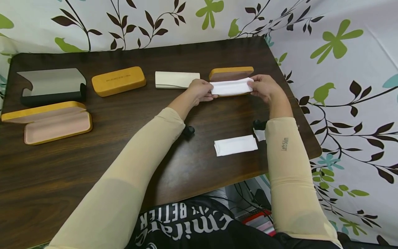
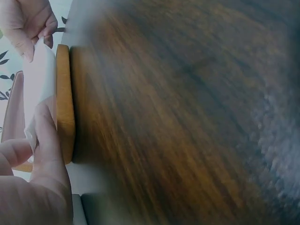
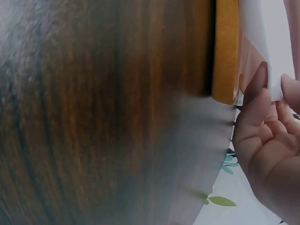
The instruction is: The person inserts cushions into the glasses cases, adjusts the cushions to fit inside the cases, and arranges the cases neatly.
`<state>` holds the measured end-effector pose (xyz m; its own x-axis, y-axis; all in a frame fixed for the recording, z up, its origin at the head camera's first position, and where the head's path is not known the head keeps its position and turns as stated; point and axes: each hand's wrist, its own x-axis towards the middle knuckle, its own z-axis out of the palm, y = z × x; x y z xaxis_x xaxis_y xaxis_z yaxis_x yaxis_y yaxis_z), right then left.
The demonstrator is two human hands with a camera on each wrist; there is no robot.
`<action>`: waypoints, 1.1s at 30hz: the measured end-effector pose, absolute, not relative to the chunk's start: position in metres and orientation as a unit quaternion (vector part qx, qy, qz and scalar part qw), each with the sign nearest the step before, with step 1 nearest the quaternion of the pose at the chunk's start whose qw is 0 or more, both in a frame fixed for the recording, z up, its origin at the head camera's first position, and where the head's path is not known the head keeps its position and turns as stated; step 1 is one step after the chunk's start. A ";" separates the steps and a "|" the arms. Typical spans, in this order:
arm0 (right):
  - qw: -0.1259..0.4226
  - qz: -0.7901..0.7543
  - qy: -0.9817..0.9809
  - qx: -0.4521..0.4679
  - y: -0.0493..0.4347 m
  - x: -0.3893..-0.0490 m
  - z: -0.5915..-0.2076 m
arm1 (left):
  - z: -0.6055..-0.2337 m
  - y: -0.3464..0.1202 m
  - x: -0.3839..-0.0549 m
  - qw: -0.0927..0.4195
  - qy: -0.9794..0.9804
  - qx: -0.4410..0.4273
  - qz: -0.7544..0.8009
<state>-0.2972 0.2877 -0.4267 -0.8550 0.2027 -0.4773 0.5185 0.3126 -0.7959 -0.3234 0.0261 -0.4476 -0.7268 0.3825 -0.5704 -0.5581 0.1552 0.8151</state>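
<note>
Shirt (image 1: 183, 221), blk, printed; nearest cam, cut off at bottom. Sleeves (image 1: 130, 169), x2, beige, on forearms.

Cloth (image 1: 231, 87), x1, white, folded to strip; over tray of yellow case (image 1: 231, 70). L hand (image 1: 200, 91): thumb & fingers pinch its L end. R hand (image 1: 265, 88): same at R end. Gripped at both ends prob. to pull strip straight & hold folds together; lined up w/ case's long side. Lid tipped up at far side, likely so tray can be got at.

2nd cloth (image 1: 235, 145), folded, flat on table (image 1: 124, 121), nr person, prob. for easy reach.

Set apart, prob. for separate handling: cream case (image 1: 175, 79), shut case (image 1: 119, 81), L open case (image 1: 59, 133), green case (image 1: 53, 100).

Hard to see: tray mostly under cloth; can't tell if cloth touches lining. White scrap (image 1: 259, 135) part. behind R sleeve, type unclear. Shut case's lettering too small. R wrist view crops yellow case.
</note>
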 end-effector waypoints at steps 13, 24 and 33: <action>0.138 -0.428 0.864 0.227 0.289 -0.301 -0.434 | -0.451 0.035 -0.327 0.326 0.719 -0.030 0.613; 0.075 -0.386 0.899 0.192 0.281 -0.303 -0.441 | -0.460 0.043 -0.327 0.179 0.866 0.047 0.464; 0.059 -0.309 0.939 0.137 0.281 -0.299 -0.444 | -0.465 0.042 -0.319 0.055 0.953 0.168 0.246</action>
<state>-0.2993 0.2805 -0.4435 -0.9555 0.2214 -0.1951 0.2939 0.7720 -0.5636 -0.3189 0.0422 -0.4646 -0.9375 0.3473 -0.0219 0.2932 0.8220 0.4882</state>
